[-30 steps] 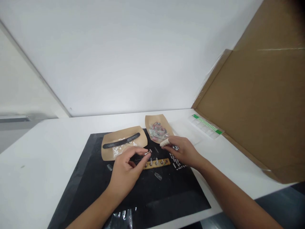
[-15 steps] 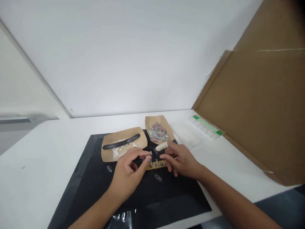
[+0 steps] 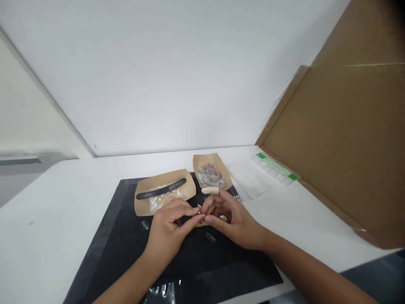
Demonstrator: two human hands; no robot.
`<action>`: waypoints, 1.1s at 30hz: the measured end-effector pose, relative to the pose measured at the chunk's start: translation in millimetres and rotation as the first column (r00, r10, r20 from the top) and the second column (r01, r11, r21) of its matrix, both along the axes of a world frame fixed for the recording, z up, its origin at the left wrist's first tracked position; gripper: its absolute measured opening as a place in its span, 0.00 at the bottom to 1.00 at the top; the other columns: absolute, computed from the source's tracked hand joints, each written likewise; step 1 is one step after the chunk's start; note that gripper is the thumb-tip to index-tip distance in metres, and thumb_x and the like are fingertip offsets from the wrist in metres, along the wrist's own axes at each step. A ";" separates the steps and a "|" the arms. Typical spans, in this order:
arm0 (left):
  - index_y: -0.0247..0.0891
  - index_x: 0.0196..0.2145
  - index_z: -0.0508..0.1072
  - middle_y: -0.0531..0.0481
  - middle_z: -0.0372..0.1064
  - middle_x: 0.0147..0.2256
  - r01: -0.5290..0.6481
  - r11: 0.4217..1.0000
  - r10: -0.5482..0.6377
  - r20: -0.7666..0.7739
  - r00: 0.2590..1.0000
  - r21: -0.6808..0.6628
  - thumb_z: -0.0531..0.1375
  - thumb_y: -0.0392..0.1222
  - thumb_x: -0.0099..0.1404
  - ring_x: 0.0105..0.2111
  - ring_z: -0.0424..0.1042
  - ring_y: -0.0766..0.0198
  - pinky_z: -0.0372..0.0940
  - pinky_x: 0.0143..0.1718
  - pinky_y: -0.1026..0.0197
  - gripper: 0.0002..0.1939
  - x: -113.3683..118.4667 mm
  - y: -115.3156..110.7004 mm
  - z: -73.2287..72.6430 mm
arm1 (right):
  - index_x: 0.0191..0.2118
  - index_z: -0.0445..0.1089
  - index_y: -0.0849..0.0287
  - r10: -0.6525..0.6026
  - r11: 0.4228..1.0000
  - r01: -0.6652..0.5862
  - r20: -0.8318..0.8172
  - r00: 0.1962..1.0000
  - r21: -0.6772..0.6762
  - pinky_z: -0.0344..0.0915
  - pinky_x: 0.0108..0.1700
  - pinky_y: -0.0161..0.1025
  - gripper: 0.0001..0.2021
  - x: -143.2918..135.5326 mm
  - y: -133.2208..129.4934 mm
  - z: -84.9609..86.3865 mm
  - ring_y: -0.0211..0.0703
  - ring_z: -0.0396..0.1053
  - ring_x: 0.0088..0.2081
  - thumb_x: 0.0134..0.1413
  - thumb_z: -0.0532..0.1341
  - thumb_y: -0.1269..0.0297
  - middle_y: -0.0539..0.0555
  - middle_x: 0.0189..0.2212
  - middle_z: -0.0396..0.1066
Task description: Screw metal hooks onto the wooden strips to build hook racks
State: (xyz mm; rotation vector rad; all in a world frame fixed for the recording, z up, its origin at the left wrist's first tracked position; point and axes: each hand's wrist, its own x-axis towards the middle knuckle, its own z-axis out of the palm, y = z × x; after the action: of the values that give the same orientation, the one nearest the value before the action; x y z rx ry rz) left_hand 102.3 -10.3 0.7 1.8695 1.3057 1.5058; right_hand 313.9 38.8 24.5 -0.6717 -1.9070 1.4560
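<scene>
My left hand (image 3: 172, 223) pinches a tiny object between thumb and forefinger, too small to make out. Touching it from the right is my right hand (image 3: 229, 217), with thumb and a finger closed at the same spot; a pale cover (image 3: 210, 191) wraps its raised fingertip. Under both hands lies a narrow tan strip (image 3: 201, 224), mostly hidden. One clear nail-shaped piece (image 3: 210, 237) rests on the black mat (image 3: 221, 266) just in front, and another clear piece (image 3: 145, 224) lies left of my left hand.
A paper tray (image 3: 141, 207) holds a dark curved file (image 3: 161, 189) and white bits. Behind, a second paper tray (image 3: 204, 159) holds clear and reddish pieces. On the right are a clear plastic case (image 3: 275, 171) with a green-edged label and a large cardboard sheet (image 3: 341, 147).
My right hand has moved left and closed in against my left fingertips. The clear pieces on the tan strip are now hidden behind the hands.
</scene>
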 end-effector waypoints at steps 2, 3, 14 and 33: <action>0.43 0.36 0.85 0.52 0.78 0.32 -0.003 0.997 0.007 -0.050 0.999 0.073 0.73 0.38 0.65 0.33 0.75 0.62 0.69 0.36 0.59 0.02 -0.5 0.9 -0.9 | 0.51 0.65 0.54 -0.047 0.999 0.046 -0.026 0.999 -0.014 0.69 0.40 0.38 0.13 0.8 1.5 -1.3 0.42 0.75 0.45 0.67 0.68 0.60 0.55 0.47 0.75; 0.43 0.36 0.84 0.53 0.78 0.31 0.000 0.994 0.009 -0.077 0.997 0.114 0.73 0.38 0.66 0.33 0.74 0.62 0.68 0.37 0.59 0.02 -0.3 1.3 -0.6 | 0.53 0.66 0.54 -0.064 0.998 0.063 -0.036 0.997 -0.017 0.69 0.39 0.38 0.16 1.0 2.0 -1.9 0.42 0.75 0.45 0.66 0.69 0.60 0.55 0.47 0.75; 0.40 0.36 0.81 0.51 0.77 0.31 0.000 0.965 0.080 -0.296 0.952 0.261 0.68 0.38 0.71 0.35 0.69 0.60 0.66 0.40 0.56 0.03 4.3 -2.9 8.0 | 0.56 0.70 0.52 -0.184 0.974 0.184 -0.014 0.983 0.136 0.73 0.34 0.37 0.21 -1.2 -2.2 -4.4 0.40 0.76 0.35 0.59 0.73 0.61 0.53 0.41 0.80; 0.42 0.43 0.80 0.50 0.78 0.35 0.037 0.976 0.024 -0.275 0.961 0.214 0.68 0.34 0.69 0.39 0.70 0.58 0.67 0.46 0.52 0.06 7.2 -5.4 11.7 | 0.43 0.77 0.54 -0.241 0.932 0.208 0.078 0.967 0.296 0.76 0.33 0.38 0.08 12.7 2.7 7.5 0.41 0.77 0.31 0.62 0.72 0.59 0.53 0.37 0.83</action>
State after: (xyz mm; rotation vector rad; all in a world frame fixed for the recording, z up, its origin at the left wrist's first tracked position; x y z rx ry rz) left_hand 109.5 -15.7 12.5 2.2906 1.2918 1.4739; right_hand 326.5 41.5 32.0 -0.8177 -1.9996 0.9941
